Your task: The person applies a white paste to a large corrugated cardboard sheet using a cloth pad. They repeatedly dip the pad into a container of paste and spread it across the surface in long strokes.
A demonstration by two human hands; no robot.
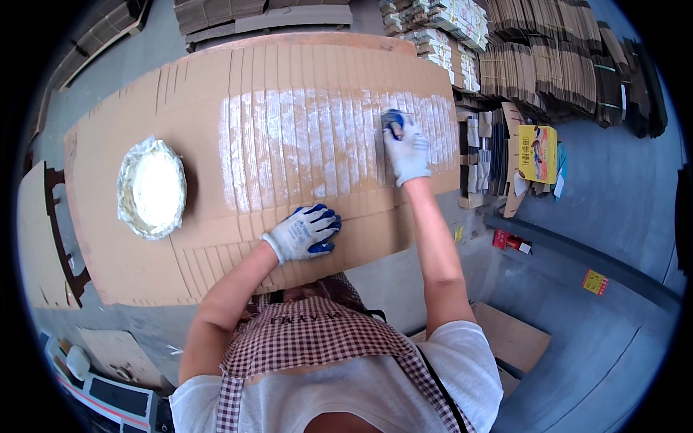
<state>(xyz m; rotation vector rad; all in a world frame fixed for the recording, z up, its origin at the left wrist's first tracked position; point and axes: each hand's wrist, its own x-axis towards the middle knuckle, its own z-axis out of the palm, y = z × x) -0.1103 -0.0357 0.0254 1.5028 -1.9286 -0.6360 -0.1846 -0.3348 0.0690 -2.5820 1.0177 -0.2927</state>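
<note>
A wide sheet of brown cardboard (198, 144), scored with many parallel lines, covers the table. A shiny, whitish wet coating (303, 144) is smeared over its middle and right part. My left hand (303, 232), in a white glove with blue fingers, rests spread on the bare cardboard near the close edge. Over the right part of the coating, my gloved right hand (408, 144) is closed with its fingers curled. Whatever it grips is hidden by the hand and blurred. To the left sits a round basin (131, 206) with a crinkled lining, holding a white paste.
Stacks of flattened cardboard (541, 72) stand beyond the table at the far right. A yellow box (538, 153) lies among folded card right of the table. A dark metal rail (585, 252) crosses the floor there. Another board (43, 238) leans at the left.
</note>
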